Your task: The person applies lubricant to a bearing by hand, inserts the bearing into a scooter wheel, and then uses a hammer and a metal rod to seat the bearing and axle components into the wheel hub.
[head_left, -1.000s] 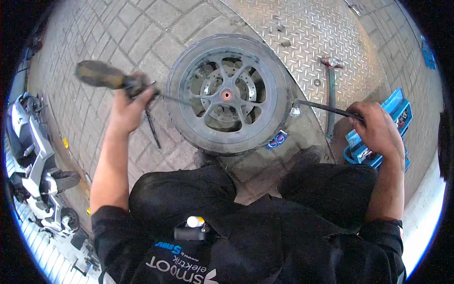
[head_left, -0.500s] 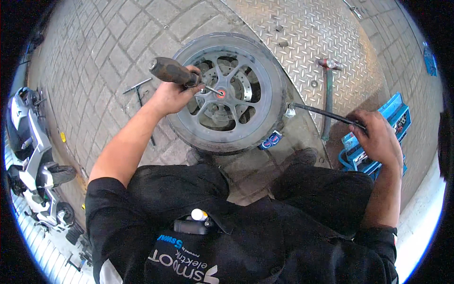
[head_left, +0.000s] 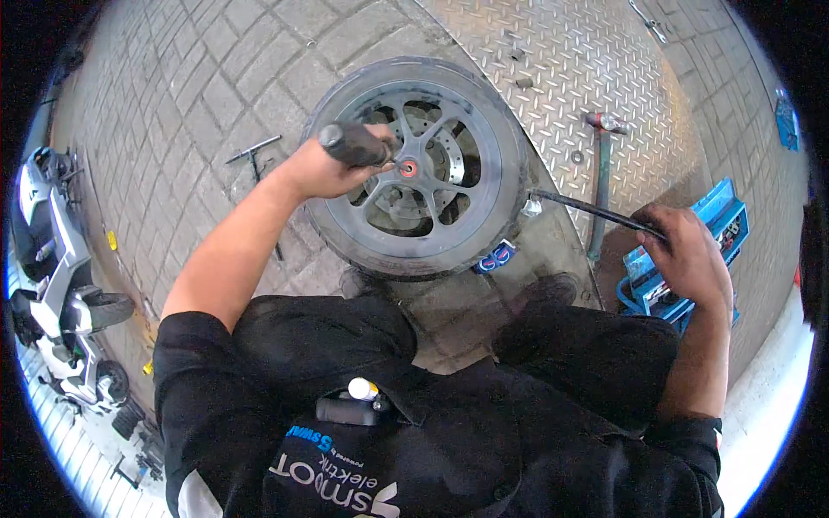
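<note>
A wheel with its black tyre (head_left: 501,164) lies flat on the paving in front of me. My left hand (head_left: 332,171) is closed around a screwdriver with a thick dark handle (head_left: 356,145). The shaft is mostly hidden by the hand, and it points toward the red-ringed hub hole (head_left: 409,169). I cannot tell whether its tip touches the hub. To the right, my right hand (head_left: 688,250) grips the near end of a long black metal bar (head_left: 596,209), whose far end is beside the tyre's right edge.
Right of the wheel lies a hammer (head_left: 602,173) on a diamond-tread metal plate (head_left: 561,60), with a washer (head_left: 577,157) beside it. An open blue toolbox (head_left: 715,203) stands by my right hand. A T-handle wrench (head_left: 253,152) lies left; scooters (head_left: 65,285) stand farther left. A blue packet (head_left: 495,257) touches the tyre.
My left hand has moved a little right, closer to the hub, and the screwdriver handle has swung steeper, toward upright. My right hand and the bar are nearly unmoved.
</note>
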Tool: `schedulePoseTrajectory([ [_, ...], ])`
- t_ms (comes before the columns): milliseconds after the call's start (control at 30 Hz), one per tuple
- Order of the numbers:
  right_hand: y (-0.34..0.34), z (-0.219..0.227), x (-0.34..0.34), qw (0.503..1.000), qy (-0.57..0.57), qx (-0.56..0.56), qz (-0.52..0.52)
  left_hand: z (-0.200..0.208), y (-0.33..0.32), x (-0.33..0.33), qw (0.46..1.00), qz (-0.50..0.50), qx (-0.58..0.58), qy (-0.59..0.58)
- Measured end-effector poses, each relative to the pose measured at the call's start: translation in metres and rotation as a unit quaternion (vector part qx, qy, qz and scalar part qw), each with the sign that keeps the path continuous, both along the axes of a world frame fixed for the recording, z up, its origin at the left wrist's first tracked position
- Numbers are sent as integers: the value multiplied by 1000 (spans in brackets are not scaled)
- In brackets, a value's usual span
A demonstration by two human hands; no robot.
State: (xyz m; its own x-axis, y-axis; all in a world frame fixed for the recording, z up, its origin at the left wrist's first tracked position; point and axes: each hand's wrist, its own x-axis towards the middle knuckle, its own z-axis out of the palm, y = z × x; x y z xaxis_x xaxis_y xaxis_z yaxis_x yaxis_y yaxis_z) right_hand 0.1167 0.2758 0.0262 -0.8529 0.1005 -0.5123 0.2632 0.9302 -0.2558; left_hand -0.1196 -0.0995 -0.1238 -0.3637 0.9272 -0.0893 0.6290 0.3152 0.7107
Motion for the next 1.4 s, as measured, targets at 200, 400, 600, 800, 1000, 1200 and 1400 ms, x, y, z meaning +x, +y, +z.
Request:
schedulePoseTrajectory([
  [200, -8, 3, -3, 1000, -7, 6, 17, 11, 47, -6, 997, -68, -20, 35],
  [400, -9, 3, 1, 999, 20, 4, 33, 31, 82, 3, 974, -161, -159, 24],
  [600, -8, 2, 2, 1000, -1, -2, 22, 28, 91, 5, 964, -165, -206, 24],
  [800, -12, 6, 1, 1000, -3, 12, 28, 25, 81, 6, 972, -161, -167, 44],
  [1000, -37, 0, -16, 996, 63, -30, 64, 42, 34, -3, 997, -57, -45, -28],
  [1200, -91, -50, -66, 979, 51, -65, 184, 80, -38, -25, 962, 192, -21, -192],
  [1400, -127, -85, -106, 976, 57, -19, 210, 58, -159, 1, 927, 279, -246, -32],
])
